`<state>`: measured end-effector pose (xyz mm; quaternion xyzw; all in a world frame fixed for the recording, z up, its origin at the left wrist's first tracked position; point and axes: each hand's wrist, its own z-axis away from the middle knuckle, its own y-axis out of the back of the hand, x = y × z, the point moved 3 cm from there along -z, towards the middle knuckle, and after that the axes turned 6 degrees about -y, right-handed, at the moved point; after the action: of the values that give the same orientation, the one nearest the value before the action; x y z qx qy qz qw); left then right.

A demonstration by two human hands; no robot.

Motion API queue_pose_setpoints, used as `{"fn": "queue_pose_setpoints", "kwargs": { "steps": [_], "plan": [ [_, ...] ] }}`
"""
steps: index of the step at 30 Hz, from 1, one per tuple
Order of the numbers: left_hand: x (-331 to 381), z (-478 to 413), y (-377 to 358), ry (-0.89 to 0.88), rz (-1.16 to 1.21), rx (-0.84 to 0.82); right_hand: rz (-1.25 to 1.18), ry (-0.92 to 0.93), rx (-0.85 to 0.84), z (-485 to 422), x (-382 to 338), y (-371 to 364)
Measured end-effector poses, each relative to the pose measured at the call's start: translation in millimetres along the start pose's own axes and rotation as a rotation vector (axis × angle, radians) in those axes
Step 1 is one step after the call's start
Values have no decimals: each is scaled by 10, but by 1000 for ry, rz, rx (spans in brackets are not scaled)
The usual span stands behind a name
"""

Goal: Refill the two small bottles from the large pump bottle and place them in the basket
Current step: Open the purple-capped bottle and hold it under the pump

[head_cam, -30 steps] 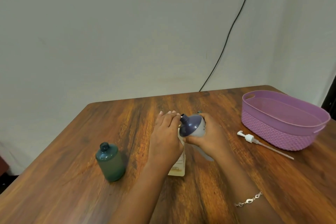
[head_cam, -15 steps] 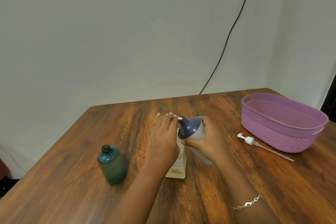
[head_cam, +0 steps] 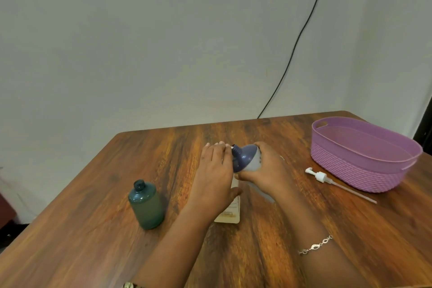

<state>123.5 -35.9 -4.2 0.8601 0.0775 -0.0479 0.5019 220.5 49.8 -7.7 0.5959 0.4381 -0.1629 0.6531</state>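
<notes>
Obs., left to right across the wooden table (head_cam: 93,229).

- Teal small bottle (head_cam: 146,206): upright, uncapped, toward the table's left edge, apart from both hands. Fill level not readable.
- Left hand (head_cam: 215,180): draped over the top of the large bottle (head_cam: 230,214), fingers wrapped round its upper part. Only the cream lower body and label show below the palm; base on the table near the middle.
- Blue-grey small bottle (head_cam: 247,159): held off the table, long axis near horizontal, open neck pointing left and meeting the left fingertips at the large bottle's mouth. The contact itself is hidden.
- Right hand (head_cam: 266,170): curled round that bottle's body from the right.
- Pump head with dip tube (head_cam: 321,176): lying flat, right of the hands, just beside the basket.
- Lilac basket (head_cam: 364,175): far right corner, no bottles in it.

Judgement: transfer stage for the first small bottle. The next move turns on the two mouths lining up. The basket lies to the right, nearer the right hand, which suits the drop-off.
</notes>
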Motion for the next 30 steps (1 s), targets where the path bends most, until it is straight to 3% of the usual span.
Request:
{"fn": "queue_pose_setpoints", "kwargs": {
  "steps": [5, 11, 15, 22, 30],
  "plan": [
    [22, 25, -11, 12, 22, 46, 26, -22, -38, -18, 12, -5],
    [-7, -73, 88, -10, -72, 275, -18, 64, 25, 62, -67, 81],
    [14, -48, -5, 7, -89, 256, 82, 55, 25, 50, -73, 83],
    [-8, -119, 54, 11, -52, 267, -12, 29, 19, 34, -91, 108],
    [24, -40, -46, 42, -17, 316, 92, 50, 16, 39, -69, 92]
  ]
}}
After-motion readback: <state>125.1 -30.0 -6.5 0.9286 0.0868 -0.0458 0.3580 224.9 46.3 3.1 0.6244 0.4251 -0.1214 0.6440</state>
